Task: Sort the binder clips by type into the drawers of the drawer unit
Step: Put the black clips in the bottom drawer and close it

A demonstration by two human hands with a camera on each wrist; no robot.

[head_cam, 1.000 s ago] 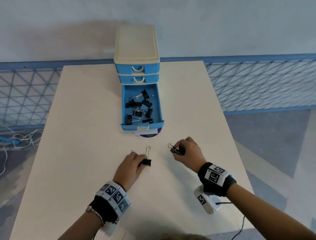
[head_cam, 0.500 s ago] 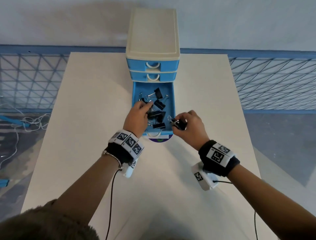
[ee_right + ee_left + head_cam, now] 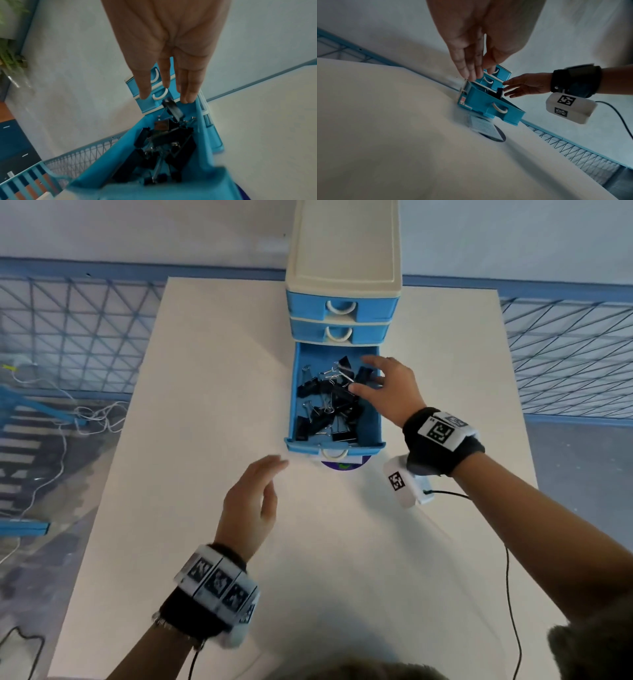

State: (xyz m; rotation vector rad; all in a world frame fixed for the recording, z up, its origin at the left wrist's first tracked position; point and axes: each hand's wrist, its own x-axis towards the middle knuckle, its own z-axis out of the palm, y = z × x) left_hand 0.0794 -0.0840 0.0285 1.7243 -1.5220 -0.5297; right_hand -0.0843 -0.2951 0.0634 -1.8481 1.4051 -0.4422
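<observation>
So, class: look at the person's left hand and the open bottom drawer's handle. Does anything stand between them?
Nothing visible does. The left hand hovers open over bare table, near the front left corner of the open bottom drawer. Its white handle is uncovered. The right hand is further back, over the binder clips.

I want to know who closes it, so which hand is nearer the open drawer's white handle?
Left. The left hand hovers over the table just beside the bottom drawer's handle, its fingers pointing toward it. The right hand is farther back, over the drawer's right wall.
</observation>
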